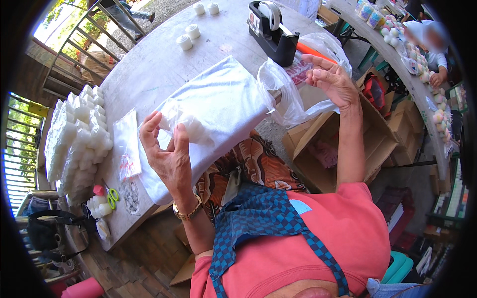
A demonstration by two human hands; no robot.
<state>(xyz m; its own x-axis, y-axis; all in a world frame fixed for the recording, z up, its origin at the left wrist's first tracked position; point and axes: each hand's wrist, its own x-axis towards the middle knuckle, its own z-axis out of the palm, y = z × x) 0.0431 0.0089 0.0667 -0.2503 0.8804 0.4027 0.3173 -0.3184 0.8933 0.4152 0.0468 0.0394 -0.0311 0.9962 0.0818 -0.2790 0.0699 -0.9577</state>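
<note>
Nearest first: pink shirt (343, 223) under blue checked apron (263, 213), brown patterned garment (258, 156) at lap.

Note left hand (166, 146), gold watch (184, 215) at wrist, raised over white cloth (218, 89); thumb & fingers parted abt clear bag (171, 110), thumb touching or just beside it. Cannot tell firm grip from light touch. Find clear bag on white cloth, w/ white round items (195, 130) inside, blurred thru film. White cloth spread at near edge of grey table (144, 69).

Note right hand (332, 82) up beyond R edge of white cloth, well apart from left hand; fingers loosely bent, thumb nr index finger, nearest to orange strip (313, 51) & crumpled plastic bag (288, 107). Cannot tell re anything thin in pinch. Below: open cardboard box (365, 144).

L of white cloth: flat packet (126, 141); beyond it, stack of white packs (79, 144) in clear film; nr stack, green scissors (113, 197) beside small pink item (99, 190).

Further: black tape dispenser (273, 44); four white cylinders (184, 42), in two pairs.

Farthest, R: second table (422, 104) w/ multicolour balls (417, 62), co-worker's hand (437, 78) alongside. Farthest, L: metal railing (82, 42), person's legs (128, 16) outside.
</note>
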